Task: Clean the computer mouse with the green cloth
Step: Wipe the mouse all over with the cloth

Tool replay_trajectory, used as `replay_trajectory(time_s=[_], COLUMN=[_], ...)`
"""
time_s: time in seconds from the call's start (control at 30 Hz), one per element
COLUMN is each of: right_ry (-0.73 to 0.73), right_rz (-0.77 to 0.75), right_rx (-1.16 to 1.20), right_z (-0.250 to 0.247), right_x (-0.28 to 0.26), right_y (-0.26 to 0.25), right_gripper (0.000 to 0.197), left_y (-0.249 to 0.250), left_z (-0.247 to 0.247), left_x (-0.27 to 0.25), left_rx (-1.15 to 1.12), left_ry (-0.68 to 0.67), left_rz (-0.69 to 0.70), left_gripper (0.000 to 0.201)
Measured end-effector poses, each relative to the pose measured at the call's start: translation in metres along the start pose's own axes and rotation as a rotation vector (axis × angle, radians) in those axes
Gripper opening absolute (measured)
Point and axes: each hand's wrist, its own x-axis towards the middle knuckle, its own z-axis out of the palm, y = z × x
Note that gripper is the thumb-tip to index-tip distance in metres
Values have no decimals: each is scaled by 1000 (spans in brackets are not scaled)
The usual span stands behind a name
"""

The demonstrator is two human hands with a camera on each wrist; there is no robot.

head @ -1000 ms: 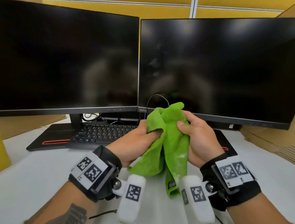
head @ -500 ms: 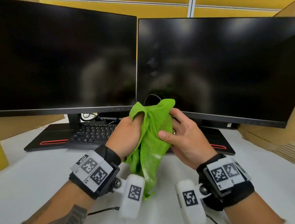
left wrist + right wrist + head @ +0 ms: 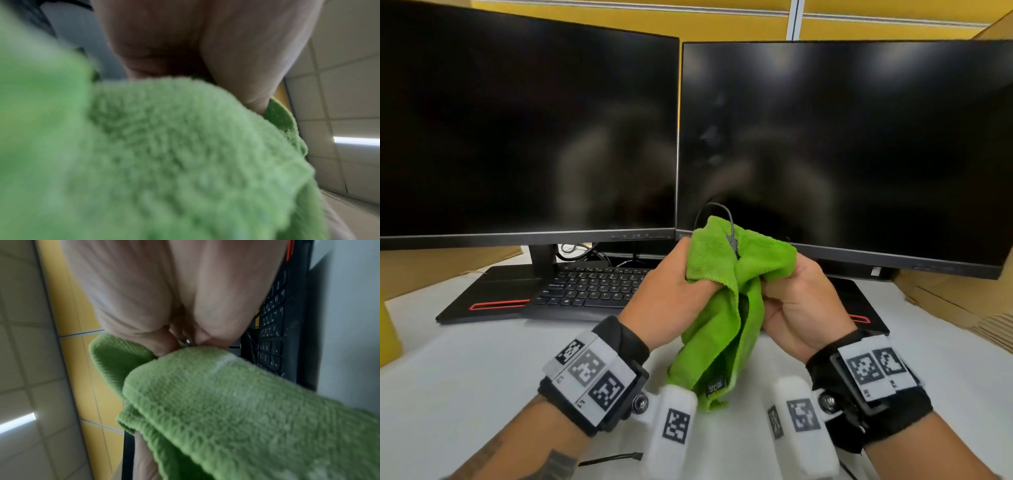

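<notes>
Both hands hold the green cloth [image 3: 726, 308] bunched up above the white table, in front of the monitors. My left hand [image 3: 681, 281] grips its left fold, thumb tucked into the fabric. On the right fold, the fingers of my right hand [image 3: 784, 291] curl into the cloth. The mouse body is hidden inside the bundle; only its grey cable [image 3: 731, 226] loops out of the top. A long tail of cloth hangs between my wrists. The left wrist view is filled by blurred cloth [image 3: 185, 154] under the palm [image 3: 195, 40]. The right wrist view shows cloth [image 3: 226, 402] pinched under my fingers [image 3: 164, 288].
Two dark monitors [image 3: 527, 130] [image 3: 842, 147] stand close behind my hands. A black keyboard [image 3: 592, 287] lies under the left one, on a black base with a red stripe [image 3: 498, 304]. Cardboard [image 3: 955, 301] sits at the right, a yellow object [image 3: 388, 329] at the left edge.
The right hand, open beside the cloth half a second ago, now curls into the fabric. The cloth has spread over the bundle's top and right side, and the left hand has shifted with it.
</notes>
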Motion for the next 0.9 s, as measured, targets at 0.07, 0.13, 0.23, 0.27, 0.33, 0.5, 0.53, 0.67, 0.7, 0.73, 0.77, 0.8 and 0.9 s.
replay_trajectory(time_s=[0.07,0.13,0.23,0.27,0.33,0.5,0.53,0.67,0.7,0.73,0.77,0.8,0.9], right_ry=[-59,-95,-112,-110,-84,6,19,79,85,90,95,100,103], right_rz=[16,-11,-5,-10,3,19,16,-42,-58,-75,-92,-104,-107], right_rx=[1,-14,-69,-92,-95,-35,-33,-57,-74,-93,-109,-119,-102], right_z=[3,6,9,9,14,18,18,21,22,21,20,19,17], right_x=[-2,-5,-7,-7,-9,-8,-8,-9,-9,-9,-9,-10,-9], right_y=[1,3,3,4,3,0,1,-1,-2,-3,-5,-6,-10], right_gripper=[46,58,62,60,55,34,29,42,45,44,40,35,28], left_y=[-2,-1,3,3,3,4,2,-1,0,1,1,2,4], left_z=[-2,-3,-5,-5,-5,-4,-3,-1,-1,-1,0,0,-2], left_x=[1,0,-2,-2,-2,-2,-1,0,0,-1,-2,-2,-4], left_rx=[34,94,189,198,196,240,243,255,279,303,320,332,365], left_ry=[26,44,108,133,170,181,177,119,103,87,70,55,44], left_rz=[21,53,61,45,37,110,125,188,199,209,219,226,250], left_gripper=[45,38,18,24,36,57,57,38,33,29,26,22,21])
